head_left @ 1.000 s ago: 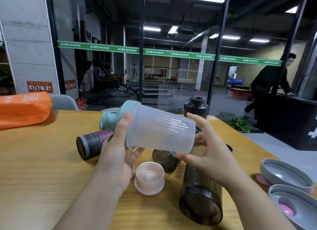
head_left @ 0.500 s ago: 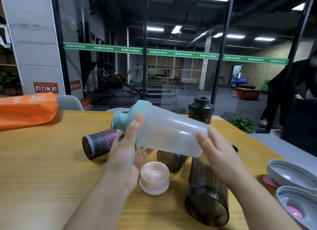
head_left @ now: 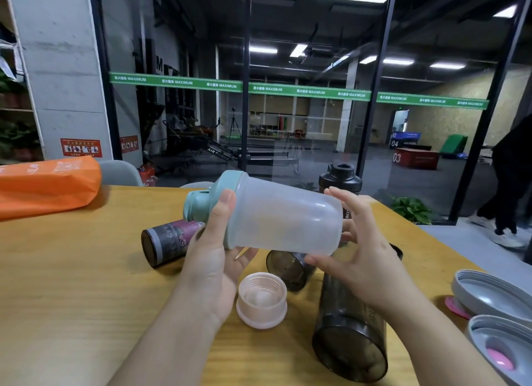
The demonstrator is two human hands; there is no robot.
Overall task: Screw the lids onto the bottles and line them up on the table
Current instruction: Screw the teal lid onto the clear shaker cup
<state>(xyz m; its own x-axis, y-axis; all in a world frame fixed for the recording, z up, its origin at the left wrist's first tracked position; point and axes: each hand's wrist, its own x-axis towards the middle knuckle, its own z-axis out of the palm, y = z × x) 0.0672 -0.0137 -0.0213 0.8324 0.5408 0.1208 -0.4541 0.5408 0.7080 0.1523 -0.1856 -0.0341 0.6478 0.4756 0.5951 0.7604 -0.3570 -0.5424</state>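
bottle [head_left: 285, 215] cloudy white, green lid [head_left: 207, 197] on, held sideways above table [head_left: 72, 270] | left hand [head_left: 213, 259] wrapped round lid end | right hand [head_left: 362, 259] cupping base, fingers loose | may slip and drop onto pink cap [head_left: 261, 299] if base grip stays weak

Left hand [head_left: 211, 259] curled, gripping, right hand [head_left: 362, 259] fingers spread, cupping

My left hand [head_left: 213, 259] covering part of the purple-patterned lying bottle [head_left: 169, 240], frosted translucent shaker bottle [head_left: 276, 215] hiding most of the upright black-lidded bottle [head_left: 341, 178], two grey lids [head_left: 495, 296] cut off at right edge.
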